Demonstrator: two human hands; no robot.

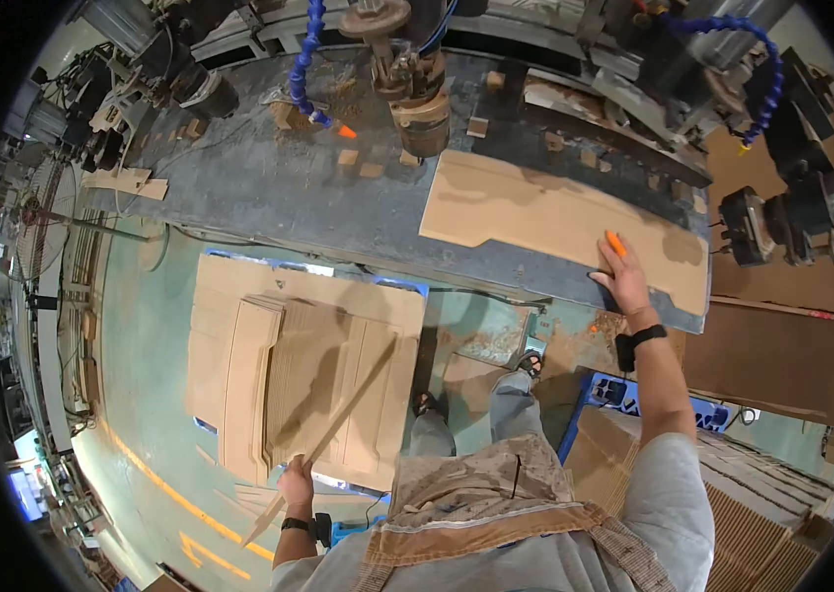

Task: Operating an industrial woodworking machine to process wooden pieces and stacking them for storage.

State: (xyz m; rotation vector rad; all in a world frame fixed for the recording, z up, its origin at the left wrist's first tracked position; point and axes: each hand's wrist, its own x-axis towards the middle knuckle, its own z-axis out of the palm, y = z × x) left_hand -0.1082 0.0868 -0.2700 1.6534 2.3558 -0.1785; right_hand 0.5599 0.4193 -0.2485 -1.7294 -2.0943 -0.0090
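My left hand (pixel 296 484) is closed round a long thin board strip (pixel 353 400), which slants over a stack of tan boards (pixel 313 375) at my left. On the grey worktable (pixel 269 192) in front of me lies a flat tan board (pixel 545 202) with a notched near edge. My right hand (pixel 625 281) rests on that board near its right end, fingers stretched out over the surface. An orange cover (pixel 616 245) sits on one of its fingers.
Above the worktable hang a machine head (pixel 420 118) and a blue hose (pixel 301 69) with an orange nozzle. Small wood blocks (pixel 348 158) and sawdust lie on the tabletop. Another machine head (pixel 753 225) stands at right. More stacked boards (pixel 723 483) are at my lower right.
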